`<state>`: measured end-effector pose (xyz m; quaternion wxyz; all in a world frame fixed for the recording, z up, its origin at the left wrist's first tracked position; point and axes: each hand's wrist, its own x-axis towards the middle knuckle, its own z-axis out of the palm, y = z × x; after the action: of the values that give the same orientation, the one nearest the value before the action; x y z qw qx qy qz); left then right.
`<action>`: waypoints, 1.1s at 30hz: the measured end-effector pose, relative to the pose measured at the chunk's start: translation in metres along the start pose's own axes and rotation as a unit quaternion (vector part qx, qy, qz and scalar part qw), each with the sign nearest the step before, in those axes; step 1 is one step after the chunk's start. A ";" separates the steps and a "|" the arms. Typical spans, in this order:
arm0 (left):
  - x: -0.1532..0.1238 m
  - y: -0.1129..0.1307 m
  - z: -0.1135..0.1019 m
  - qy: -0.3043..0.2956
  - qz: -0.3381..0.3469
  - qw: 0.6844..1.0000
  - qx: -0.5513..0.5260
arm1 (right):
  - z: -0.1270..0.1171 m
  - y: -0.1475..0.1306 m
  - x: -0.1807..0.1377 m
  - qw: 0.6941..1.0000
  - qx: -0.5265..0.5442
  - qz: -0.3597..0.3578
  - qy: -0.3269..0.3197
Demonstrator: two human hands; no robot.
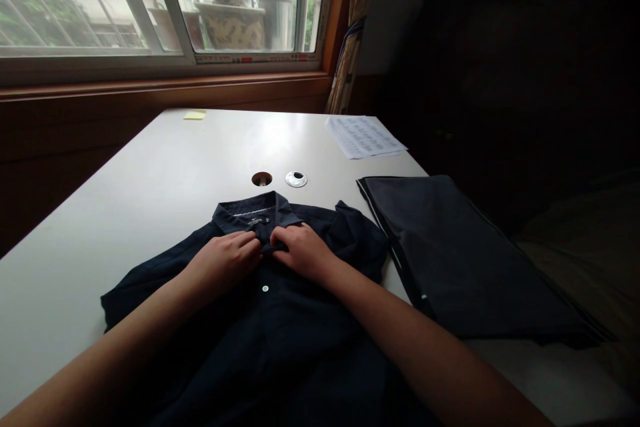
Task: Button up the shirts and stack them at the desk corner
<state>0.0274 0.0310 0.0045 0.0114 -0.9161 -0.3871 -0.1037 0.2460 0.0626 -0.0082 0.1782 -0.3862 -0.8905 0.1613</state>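
Observation:
A dark navy button-up shirt (270,340) lies front side up on the white table, its collar pointing away from me. My left hand (233,257) is closed on the left edge of the front opening, just below the collar. Opposite it, my right hand (303,250) pinches the other edge, thumb and forefinger bent together. Whatever button sits between the fingers is hidden. Lower on the front, a small white button (265,289) shows. Inside the collar (245,207) a label is visible.
Folded dark trousers or cloth (450,253) lie to the right on the white table (125,193). Printed papers (365,137) and a yellow sticky note (195,115) are at the far side. A cable hole (261,179) and its metal cover (296,179) are beyond the collar, before a window (240,7).

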 end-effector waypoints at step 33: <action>0.001 -0.006 0.015 0.070 -0.031 0.996 -0.044 | 0.003 0.007 0.000 0.997 -0.045 -0.066 0.005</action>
<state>0.0266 0.0372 -0.0102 -0.0046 -0.8939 -0.4084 -0.1847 0.2487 0.0670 -0.0138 0.1757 -0.3351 -0.9195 0.1068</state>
